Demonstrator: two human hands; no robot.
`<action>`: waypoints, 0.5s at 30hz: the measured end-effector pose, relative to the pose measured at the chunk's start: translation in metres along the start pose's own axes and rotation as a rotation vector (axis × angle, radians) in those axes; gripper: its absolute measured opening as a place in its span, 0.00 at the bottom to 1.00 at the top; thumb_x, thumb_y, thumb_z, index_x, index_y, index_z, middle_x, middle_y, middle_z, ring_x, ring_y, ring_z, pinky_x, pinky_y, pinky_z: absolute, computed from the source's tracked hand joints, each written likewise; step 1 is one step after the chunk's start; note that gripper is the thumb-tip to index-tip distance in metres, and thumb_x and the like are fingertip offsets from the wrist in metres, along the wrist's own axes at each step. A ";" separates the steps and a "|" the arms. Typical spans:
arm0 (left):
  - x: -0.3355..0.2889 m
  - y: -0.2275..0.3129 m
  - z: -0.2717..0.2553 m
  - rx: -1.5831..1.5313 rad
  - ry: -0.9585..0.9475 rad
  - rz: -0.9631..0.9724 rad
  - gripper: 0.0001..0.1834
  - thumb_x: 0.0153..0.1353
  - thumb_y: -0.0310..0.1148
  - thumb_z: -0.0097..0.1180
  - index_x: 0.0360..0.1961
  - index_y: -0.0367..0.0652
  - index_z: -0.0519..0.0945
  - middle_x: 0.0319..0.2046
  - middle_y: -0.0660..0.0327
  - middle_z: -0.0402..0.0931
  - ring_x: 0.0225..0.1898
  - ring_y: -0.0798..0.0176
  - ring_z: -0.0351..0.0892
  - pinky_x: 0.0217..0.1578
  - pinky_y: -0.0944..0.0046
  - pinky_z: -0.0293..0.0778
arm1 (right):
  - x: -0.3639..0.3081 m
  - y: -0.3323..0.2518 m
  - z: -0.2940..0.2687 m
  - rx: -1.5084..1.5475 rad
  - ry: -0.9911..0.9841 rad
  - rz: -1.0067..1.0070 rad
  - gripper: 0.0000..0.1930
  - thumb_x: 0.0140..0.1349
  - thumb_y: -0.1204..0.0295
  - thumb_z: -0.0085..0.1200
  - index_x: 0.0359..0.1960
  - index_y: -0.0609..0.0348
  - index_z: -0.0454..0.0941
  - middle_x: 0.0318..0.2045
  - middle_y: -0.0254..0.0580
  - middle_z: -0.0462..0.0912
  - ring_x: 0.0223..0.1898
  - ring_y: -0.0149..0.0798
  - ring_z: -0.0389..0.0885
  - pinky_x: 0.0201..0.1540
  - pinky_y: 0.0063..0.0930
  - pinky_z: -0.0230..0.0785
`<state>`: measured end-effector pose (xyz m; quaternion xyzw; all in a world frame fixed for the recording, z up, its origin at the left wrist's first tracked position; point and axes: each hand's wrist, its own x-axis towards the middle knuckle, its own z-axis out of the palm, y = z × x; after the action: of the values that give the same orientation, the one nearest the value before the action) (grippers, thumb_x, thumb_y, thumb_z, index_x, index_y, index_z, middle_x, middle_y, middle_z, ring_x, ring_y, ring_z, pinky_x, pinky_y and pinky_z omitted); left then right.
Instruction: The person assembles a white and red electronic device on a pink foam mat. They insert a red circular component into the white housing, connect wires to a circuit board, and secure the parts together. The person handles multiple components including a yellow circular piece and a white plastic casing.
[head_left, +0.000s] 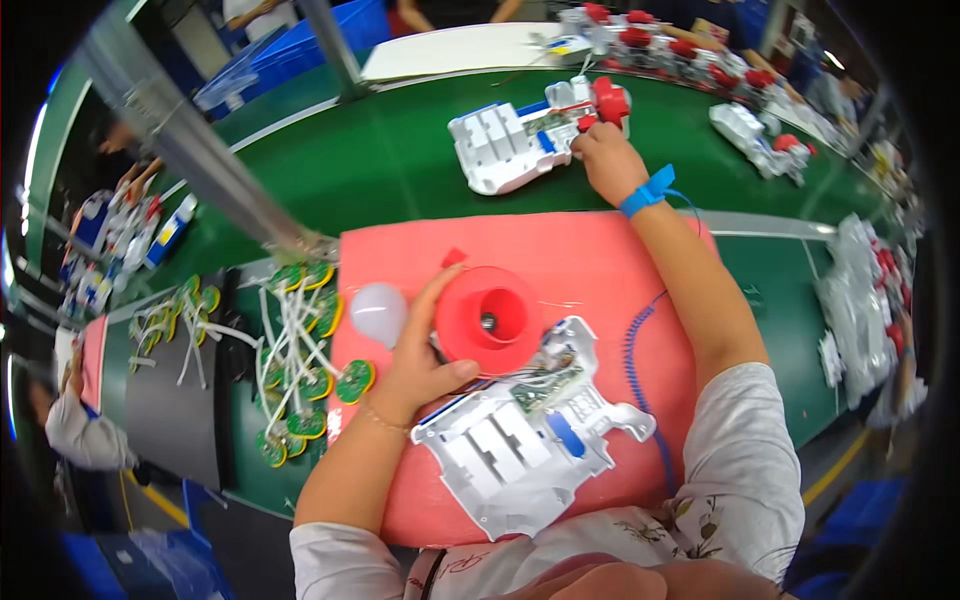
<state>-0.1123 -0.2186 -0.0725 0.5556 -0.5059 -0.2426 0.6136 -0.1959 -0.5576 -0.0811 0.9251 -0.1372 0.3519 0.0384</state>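
My left hand [420,345] is closed round a red funnel-shaped part [462,315], its round opening facing up. Just below this part, a white plastic housing half [480,465] lies on the pink mat, with a circuit board [550,390], wires and a blue piece [566,435] inside. Reaching out to the green belt, my right hand [608,160] has its fingers closed at the right end of another white housing half [500,155], beside a red round part [610,100]. My fingers hide the exact grip. A blue wrist strap [648,190] circles my right wrist.
A white dome [378,314] and several round green circuit boards [355,381] with white wires lie left of the pink mat [390,250]. A coiled blue cord [632,350] crosses the mat. More housings [760,142] sit on the belt [400,150]. A metal post [190,130] rises at left.
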 end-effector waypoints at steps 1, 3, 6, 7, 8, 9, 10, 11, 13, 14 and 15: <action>-0.001 -0.003 0.001 0.026 0.009 0.020 0.52 0.40 0.56 0.63 0.60 0.37 0.55 0.55 0.53 0.60 0.57 0.58 0.60 0.57 0.60 0.55 | -0.013 0.003 -0.017 0.003 0.015 -0.006 0.06 0.48 0.76 0.50 0.28 0.55 0.76 0.27 0.42 0.71 0.35 0.46 0.71 0.36 0.38 0.67; -0.002 -0.003 0.003 -0.033 0.012 0.001 0.52 0.40 0.58 0.62 0.60 0.37 0.54 0.55 0.53 0.59 0.57 0.58 0.61 0.57 0.60 0.55 | -0.040 0.001 -0.055 0.007 0.040 0.021 0.06 0.48 0.76 0.51 0.29 0.56 0.76 0.27 0.41 0.71 0.35 0.45 0.71 0.36 0.37 0.67; -0.002 -0.005 0.004 -0.085 0.036 0.001 0.54 0.40 0.60 0.61 0.60 0.37 0.53 0.55 0.53 0.59 0.56 0.58 0.61 0.56 0.60 0.57 | -0.086 0.007 -0.113 -0.044 0.092 0.029 0.07 0.46 0.77 0.52 0.29 0.58 0.76 0.28 0.43 0.72 0.35 0.46 0.71 0.37 0.36 0.66; -0.003 -0.005 0.004 -0.088 0.060 -0.001 0.54 0.39 0.61 0.61 0.60 0.37 0.53 0.55 0.53 0.60 0.56 0.58 0.62 0.56 0.60 0.58 | -0.100 0.003 -0.131 -0.061 0.091 0.054 0.07 0.45 0.79 0.53 0.29 0.58 0.75 0.28 0.43 0.72 0.35 0.46 0.71 0.37 0.36 0.66; -0.004 0.000 0.005 -0.096 0.062 -0.020 0.55 0.40 0.63 0.59 0.60 0.37 0.52 0.53 0.54 0.61 0.55 0.59 0.63 0.55 0.60 0.60 | -0.114 -0.001 -0.150 -0.075 0.090 0.076 0.08 0.44 0.80 0.53 0.29 0.59 0.75 0.29 0.44 0.73 0.36 0.46 0.71 0.38 0.36 0.65; -0.004 0.001 0.006 -0.107 0.063 -0.025 0.54 0.40 0.63 0.59 0.60 0.37 0.53 0.53 0.54 0.61 0.55 0.59 0.63 0.55 0.60 0.60 | -0.128 -0.005 -0.170 -0.117 0.087 0.098 0.09 0.43 0.81 0.53 0.29 0.59 0.75 0.29 0.44 0.73 0.35 0.46 0.71 0.37 0.36 0.65; -0.004 0.001 0.004 -0.112 0.067 -0.036 0.54 0.40 0.64 0.58 0.60 0.37 0.53 0.53 0.54 0.61 0.55 0.59 0.63 0.55 0.60 0.61 | -0.143 -0.008 -0.184 -0.150 0.081 0.120 0.09 0.43 0.82 0.53 0.29 0.60 0.75 0.28 0.45 0.73 0.35 0.47 0.71 0.37 0.35 0.66; -0.005 0.001 0.003 -0.117 0.074 -0.047 0.54 0.40 0.64 0.58 0.59 0.37 0.53 0.52 0.55 0.61 0.54 0.59 0.63 0.54 0.60 0.61 | -0.158 -0.009 -0.194 -0.177 0.085 0.147 0.09 0.43 0.82 0.53 0.29 0.60 0.75 0.28 0.45 0.72 0.34 0.47 0.71 0.36 0.35 0.65; -0.006 0.003 0.004 -0.139 0.072 -0.039 0.52 0.41 0.63 0.57 0.59 0.37 0.54 0.52 0.54 0.62 0.54 0.59 0.64 0.54 0.59 0.62 | -0.184 -0.012 -0.213 -0.226 0.094 0.200 0.09 0.43 0.82 0.53 0.29 0.60 0.75 0.28 0.44 0.72 0.34 0.47 0.71 0.36 0.35 0.65; -0.007 0.004 0.003 -0.167 0.069 -0.050 0.52 0.42 0.62 0.57 0.59 0.37 0.54 0.52 0.54 0.62 0.54 0.58 0.64 0.54 0.59 0.62 | -0.194 -0.014 -0.217 -0.233 0.087 0.209 0.09 0.44 0.82 0.53 0.30 0.61 0.74 0.28 0.44 0.72 0.33 0.47 0.71 0.35 0.35 0.65; -0.007 0.004 0.004 -0.198 0.061 -0.060 0.51 0.42 0.62 0.56 0.59 0.37 0.54 0.53 0.54 0.62 0.54 0.58 0.64 0.54 0.59 0.62 | -0.205 -0.015 -0.223 -0.246 0.082 0.222 0.09 0.44 0.82 0.53 0.30 0.61 0.74 0.28 0.44 0.72 0.33 0.47 0.71 0.35 0.35 0.65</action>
<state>-0.1199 -0.2133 -0.0717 0.5143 -0.4437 -0.2924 0.6731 -0.4808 -0.4591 -0.0489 0.8775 -0.2789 0.3719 0.1179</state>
